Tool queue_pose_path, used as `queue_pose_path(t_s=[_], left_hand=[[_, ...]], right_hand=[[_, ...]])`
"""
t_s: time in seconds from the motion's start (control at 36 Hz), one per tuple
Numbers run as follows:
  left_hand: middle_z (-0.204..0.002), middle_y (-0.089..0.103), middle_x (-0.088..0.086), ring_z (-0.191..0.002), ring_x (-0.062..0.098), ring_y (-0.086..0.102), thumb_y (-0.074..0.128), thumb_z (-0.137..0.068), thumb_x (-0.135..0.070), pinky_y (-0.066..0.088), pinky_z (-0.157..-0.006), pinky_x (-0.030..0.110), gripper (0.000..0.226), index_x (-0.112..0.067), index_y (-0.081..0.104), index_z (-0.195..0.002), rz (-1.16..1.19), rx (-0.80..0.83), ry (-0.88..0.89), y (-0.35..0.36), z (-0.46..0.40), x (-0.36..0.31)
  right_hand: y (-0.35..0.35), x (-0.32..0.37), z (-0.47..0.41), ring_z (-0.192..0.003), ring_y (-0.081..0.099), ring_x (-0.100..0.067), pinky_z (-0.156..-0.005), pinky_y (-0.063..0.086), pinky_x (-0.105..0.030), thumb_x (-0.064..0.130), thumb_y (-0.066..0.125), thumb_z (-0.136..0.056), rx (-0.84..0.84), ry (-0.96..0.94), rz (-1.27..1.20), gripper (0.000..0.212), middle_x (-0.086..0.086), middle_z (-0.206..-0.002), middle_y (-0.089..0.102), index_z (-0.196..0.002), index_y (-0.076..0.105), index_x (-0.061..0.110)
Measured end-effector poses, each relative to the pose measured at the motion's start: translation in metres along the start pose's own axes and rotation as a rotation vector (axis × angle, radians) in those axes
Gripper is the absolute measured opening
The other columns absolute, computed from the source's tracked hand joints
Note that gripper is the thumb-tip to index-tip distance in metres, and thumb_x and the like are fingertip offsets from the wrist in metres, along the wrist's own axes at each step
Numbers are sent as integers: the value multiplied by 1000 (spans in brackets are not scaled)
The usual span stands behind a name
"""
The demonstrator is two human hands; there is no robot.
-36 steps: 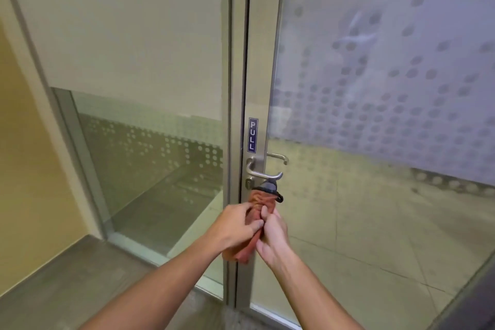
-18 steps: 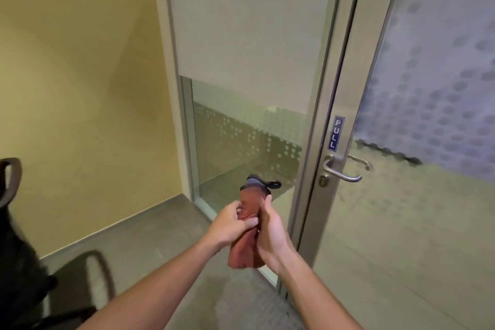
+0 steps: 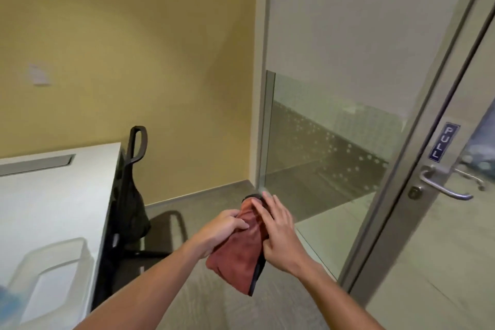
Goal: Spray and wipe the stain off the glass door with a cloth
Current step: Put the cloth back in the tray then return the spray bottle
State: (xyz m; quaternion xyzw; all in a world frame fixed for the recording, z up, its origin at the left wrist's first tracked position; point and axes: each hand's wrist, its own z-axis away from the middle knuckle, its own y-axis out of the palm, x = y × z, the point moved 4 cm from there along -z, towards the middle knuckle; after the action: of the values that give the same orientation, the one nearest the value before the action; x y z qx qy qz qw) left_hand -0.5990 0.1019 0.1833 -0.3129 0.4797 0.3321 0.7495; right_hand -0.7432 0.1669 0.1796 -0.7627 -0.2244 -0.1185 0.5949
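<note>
Both my hands hold a reddish-brown cloth (image 3: 237,257) in front of me, low in the view. My left hand (image 3: 222,228) pinches its left side. My right hand (image 3: 280,236) lies over its right side, fingers stretched across the top. A dark object (image 3: 249,198) peeks out at the cloth's top and a dark edge runs down its right side; what it is I cannot tell. The glass door (image 3: 442,262) stands at the far right, with a metal lever handle (image 3: 444,189) and a blue PULL sign (image 3: 443,142). No stain shows in this view.
A fixed glass panel (image 3: 334,147) with a frosted band stands left of the door. At the left is a white table (image 3: 53,195) with a clear plastic container (image 3: 48,273) on it. A black chair (image 3: 132,195) stands beside it, against the yellow wall.
My view has swung left, away from the door; the door handle moved from centre to far right, and the table and chair came into view. Both hands kept hold of the cloth.
</note>
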Motion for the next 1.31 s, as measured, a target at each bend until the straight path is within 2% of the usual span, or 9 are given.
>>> queue_pose_path(t_s=[0.17,0.31,0.44,0.61,0.81,0.97,1.08,1.19,1.31], left_hand=[[-111,75,21,-105,37,71,57,-89,-7,51,-102,47,31,-2,71,-116,72,-9,-51,-58,66,38],[-106,77,14,-98,28,74,56,-90,-7,55,-94,38,26,-9,77,-107,122,-6,-97,-107,125,72],[-110,75,15,-106,30,69,68,-71,-23,50,-99,39,43,-6,74,-110,79,27,-140,-152,178,112],[-95,72,11,-88,23,66,62,-69,-24,50,-77,29,46,-4,74,-108,63,-44,-220,-202,232,149],[-101,70,10,-99,25,65,58,-89,-37,46,-85,32,36,-11,74,-109,-245,-264,-241,-248,266,172],[-139,58,1,-118,18,58,47,-98,-61,46,-104,33,53,-28,50,-138,-457,-523,-248,-281,286,197],[-156,42,-3,-138,20,48,54,-91,-66,40,-112,35,73,-33,32,-152,-431,-553,-138,-290,290,204],[-148,48,-6,-128,15,53,65,-83,-66,41,-107,29,76,-38,32,-145,-656,-523,-53,-295,278,209],[-142,47,-4,-123,17,53,73,-77,-59,49,-107,38,80,-36,27,-138,-871,-594,-67,-310,253,214]], right_hand=[[54,53,18,-153,-19,-27,-124,-2,-50,29,55,-78,144,-373,323,102,-4,-167,-16,-160,-5,22],[99,106,28,-155,3,-34,-119,15,-54,51,62,-86,86,-547,385,98,-14,-168,5,-161,8,19],[132,178,34,-153,18,-32,-121,21,-51,36,62,-89,6,-738,289,79,-14,-164,25,-157,28,15],[169,243,34,-151,25,-25,-122,26,-41,17,67,-92,53,-862,141,71,-10,-163,29,-155,34,13],[207,299,11,-143,39,-10,-112,37,-24,16,67,-85,318,-736,85,79,14,-160,33,-154,32,32],[237,335,-13,-124,58,-10,-101,50,-33,36,62,-86,371,-542,16,57,16,-140,58,-140,45,41],[255,351,-33,-109,65,-14,-91,54,-35,29,57,-79,386,-426,-26,47,14,-120,69,-125,55,40],[272,355,-57,-101,67,-20,-85,55,-40,21,51,-68,408,-338,-42,54,8,-109,74,-120,60,35],[288,356,-90,-93,69,-20,-83,57,-39,18,48,-69,462,-313,-67,53,4,-101,75,-118,61,33]])
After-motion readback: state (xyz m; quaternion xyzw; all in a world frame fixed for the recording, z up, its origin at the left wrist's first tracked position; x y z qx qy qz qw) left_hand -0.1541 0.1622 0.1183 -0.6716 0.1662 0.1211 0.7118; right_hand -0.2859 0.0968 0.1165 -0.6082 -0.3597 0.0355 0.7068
